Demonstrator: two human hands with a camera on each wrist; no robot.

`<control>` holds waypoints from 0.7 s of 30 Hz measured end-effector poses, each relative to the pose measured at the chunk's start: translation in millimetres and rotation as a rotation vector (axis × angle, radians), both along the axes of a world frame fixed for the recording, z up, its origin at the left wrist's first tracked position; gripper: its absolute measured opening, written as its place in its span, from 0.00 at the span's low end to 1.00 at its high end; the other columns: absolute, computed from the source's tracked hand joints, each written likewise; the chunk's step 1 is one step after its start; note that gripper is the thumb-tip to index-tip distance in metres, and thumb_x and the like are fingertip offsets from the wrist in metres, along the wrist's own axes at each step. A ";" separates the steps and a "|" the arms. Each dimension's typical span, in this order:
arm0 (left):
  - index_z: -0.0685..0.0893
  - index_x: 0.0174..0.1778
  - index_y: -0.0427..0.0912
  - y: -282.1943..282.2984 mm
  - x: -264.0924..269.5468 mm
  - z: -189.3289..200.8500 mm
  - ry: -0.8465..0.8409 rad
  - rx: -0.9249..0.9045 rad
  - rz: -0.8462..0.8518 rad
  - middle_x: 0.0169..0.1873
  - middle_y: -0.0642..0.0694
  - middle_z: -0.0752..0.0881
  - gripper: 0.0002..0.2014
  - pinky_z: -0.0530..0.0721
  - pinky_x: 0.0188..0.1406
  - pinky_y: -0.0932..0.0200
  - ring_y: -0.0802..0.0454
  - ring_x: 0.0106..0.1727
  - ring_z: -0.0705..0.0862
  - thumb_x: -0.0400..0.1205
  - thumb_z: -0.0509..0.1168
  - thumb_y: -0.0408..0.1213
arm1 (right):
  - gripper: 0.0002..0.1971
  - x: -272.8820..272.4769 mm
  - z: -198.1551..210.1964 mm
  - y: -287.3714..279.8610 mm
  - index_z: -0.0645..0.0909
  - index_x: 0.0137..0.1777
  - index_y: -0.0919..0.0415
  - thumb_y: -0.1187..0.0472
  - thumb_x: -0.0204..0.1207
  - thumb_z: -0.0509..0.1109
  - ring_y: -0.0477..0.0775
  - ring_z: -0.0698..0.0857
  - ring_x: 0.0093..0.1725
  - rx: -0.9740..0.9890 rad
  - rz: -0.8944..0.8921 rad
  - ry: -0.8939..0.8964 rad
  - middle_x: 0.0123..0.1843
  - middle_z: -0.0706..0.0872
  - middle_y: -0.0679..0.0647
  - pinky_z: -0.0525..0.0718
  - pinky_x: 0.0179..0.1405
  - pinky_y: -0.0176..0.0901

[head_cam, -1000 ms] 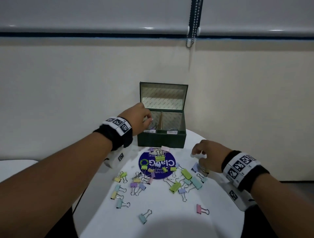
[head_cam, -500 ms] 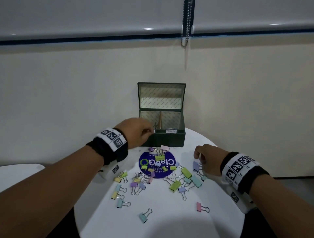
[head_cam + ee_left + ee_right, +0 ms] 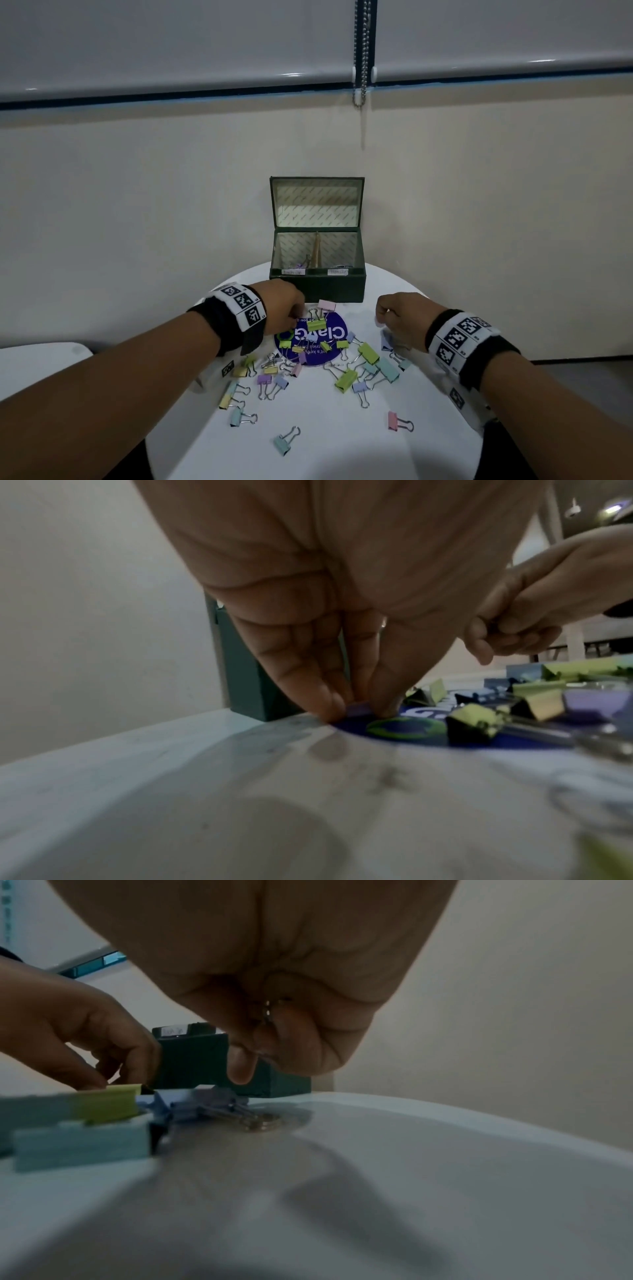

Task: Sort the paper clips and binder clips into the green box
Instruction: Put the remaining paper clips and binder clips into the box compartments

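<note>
The green box (image 3: 317,286) stands open at the table's far edge, a divider splitting it in two; a few clips lie in its left compartment. Pastel binder clips (image 3: 346,378) are scattered over the white table. My left hand (image 3: 296,313) is down in front of the box's left corner. In the left wrist view its fingertips (image 3: 329,704) pinch a small purple binder clip (image 3: 358,710) lying at the sticker's edge. My right hand (image 3: 383,315) hovers curled over the right side of the pile, holding a thin metal paper clip (image 3: 268,1008) inside its fingers.
A round blue sticker (image 3: 329,337) lies on the white round table (image 3: 342,455) under the middle of the pile. A wall rises directly behind the box. A second white surface (image 3: 37,366) sits lower left. A blue binder clip (image 3: 205,1104) lies below my right hand.
My left hand came back from the box's left compartment and dropped to the table, onto the purple clip. My right hand rose a little off the clips on the right.
</note>
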State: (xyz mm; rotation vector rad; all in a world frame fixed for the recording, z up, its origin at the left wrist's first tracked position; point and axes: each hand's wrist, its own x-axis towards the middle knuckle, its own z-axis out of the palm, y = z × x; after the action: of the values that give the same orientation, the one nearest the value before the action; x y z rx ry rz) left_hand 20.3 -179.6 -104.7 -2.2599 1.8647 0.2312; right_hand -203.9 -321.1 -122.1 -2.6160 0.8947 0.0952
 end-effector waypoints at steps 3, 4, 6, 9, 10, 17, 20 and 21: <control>0.83 0.44 0.54 2.1 -1.5 1.1 0.032 -0.023 0.060 0.45 0.54 0.84 0.04 0.84 0.50 0.58 0.52 0.47 0.83 0.76 0.70 0.41 | 0.10 9.9 1.5 9.3 0.84 0.52 0.52 0.56 0.83 0.61 0.53 0.82 0.52 -0.025 0.058 -0.026 0.53 0.85 0.51 0.80 0.51 0.43; 0.81 0.42 0.54 3.5 -2.3 3.1 0.044 -0.039 0.087 0.42 0.55 0.83 0.04 0.83 0.46 0.59 0.53 0.44 0.82 0.75 0.69 0.42 | 0.09 13.1 2.0 12.7 0.85 0.52 0.51 0.55 0.82 0.63 0.52 0.82 0.51 -0.034 0.080 -0.038 0.53 0.85 0.50 0.79 0.50 0.41; 0.79 0.41 0.53 6.1 -3.0 9.3 0.118 -0.113 0.145 0.40 0.55 0.83 0.03 0.81 0.41 0.60 0.54 0.41 0.81 0.75 0.67 0.45 | 0.08 18.0 2.5 17.4 0.85 0.54 0.50 0.54 0.82 0.66 0.50 0.82 0.50 -0.018 0.113 -0.051 0.53 0.85 0.49 0.77 0.48 0.39; 0.82 0.41 0.48 7.1 -7.1 19.4 0.268 -0.183 0.154 0.40 0.50 0.85 0.07 0.78 0.40 0.59 0.51 0.42 0.81 0.82 0.60 0.41 | 0.10 22.4 3.1 21.4 0.86 0.60 0.47 0.52 0.81 0.69 0.48 0.82 0.53 0.033 0.138 -0.007 0.55 0.86 0.47 0.80 0.52 0.40; 0.84 0.43 0.46 6.7 -10.0 22.2 0.289 -0.166 0.129 0.43 0.49 0.86 0.10 0.79 0.44 0.58 0.50 0.45 0.82 0.84 0.58 0.40 | 0.12 23.8 3.6 23.0 0.86 0.62 0.46 0.51 0.81 0.70 0.48 0.81 0.55 0.046 0.148 0.014 0.57 0.86 0.47 0.81 0.56 0.41; 0.84 0.68 0.50 0.7 -37.8 13.9 0.028 0.169 -0.071 0.61 0.51 0.86 0.17 0.81 0.63 0.52 0.50 0.61 0.83 0.87 0.60 0.48 | 0.04 29.8 -0.9 28.1 0.83 0.51 0.46 0.50 0.79 0.71 0.49 0.83 0.53 -0.013 0.190 0.053 0.54 0.85 0.46 0.83 0.53 0.42; 0.84 0.67 0.50 2.2 -45.6 10.0 -0.073 0.194 -0.098 0.57 0.49 0.87 0.18 0.83 0.57 0.53 0.49 0.57 0.84 0.84 0.64 0.51 | 0.03 28.8 -1.5 28.3 0.79 0.46 0.48 0.53 0.79 0.70 0.50 0.84 0.49 -0.004 0.161 -0.016 0.48 0.87 0.47 0.84 0.48 0.40; 0.85 0.65 0.50 3.2 -45.9 9.1 -0.066 0.189 -0.097 0.55 0.50 0.87 0.17 0.83 0.55 0.55 0.50 0.55 0.84 0.83 0.64 0.51 | 0.03 28.3 -1.0 29.1 0.78 0.46 0.48 0.54 0.79 0.70 0.50 0.84 0.48 0.000 0.154 -0.042 0.47 0.87 0.47 0.85 0.48 0.40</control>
State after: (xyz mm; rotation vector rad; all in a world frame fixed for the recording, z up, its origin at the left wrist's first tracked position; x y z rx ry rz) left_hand -25.6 -176.4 -95.5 -2.0233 1.8294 0.3006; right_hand -175.6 -292.0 -123.1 -2.6739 0.6779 0.0803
